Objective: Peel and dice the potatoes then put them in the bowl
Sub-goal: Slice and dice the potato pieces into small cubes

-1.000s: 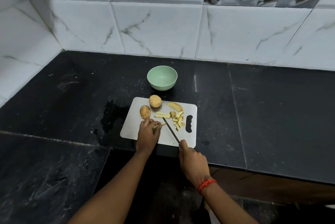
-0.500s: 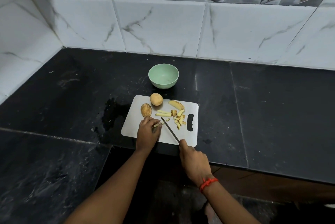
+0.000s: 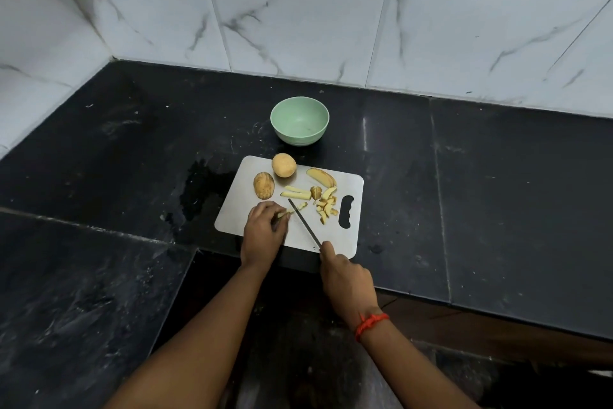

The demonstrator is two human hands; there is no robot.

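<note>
The left grip (image 3: pixel 263 236) rests on the cutting board (image 3: pixel 238 209), fingers curled and pinching a potato strip (image 3: pixel 284 214) down against the board. The right grip (image 3: pixel 348 282) sits at the board's near edge, wrapped round the handle of a knife (image 3: pixel 303 223), with the handle itself hidden inside the fingers. The blade runs up and to the left from that grip, and its tip lies just right of the left grip's fingertips, at the end of the pinched strip.

Just beyond the knife tip lie two more cut strips (image 3: pixel 295 192). To the right of the blade, between it and the board's handle slot, a scatter of diced pieces (image 3: pixel 326 208) lies. A long wedge (image 3: pixel 321 177) lies farther back.

Beyond the left grip are a rough-skinned potato (image 3: pixel 264 185) and a rounder whole potato (image 3: pixel 284 165) at the board's far edge. The green bowl (image 3: pixel 298 140) stands on the black counter (image 3: pixel 497 193) past the board, well apart from both grips, with no potato in it. A red thread (image 3: pixel 370 325) circles the wrist behind the right grip.
</note>
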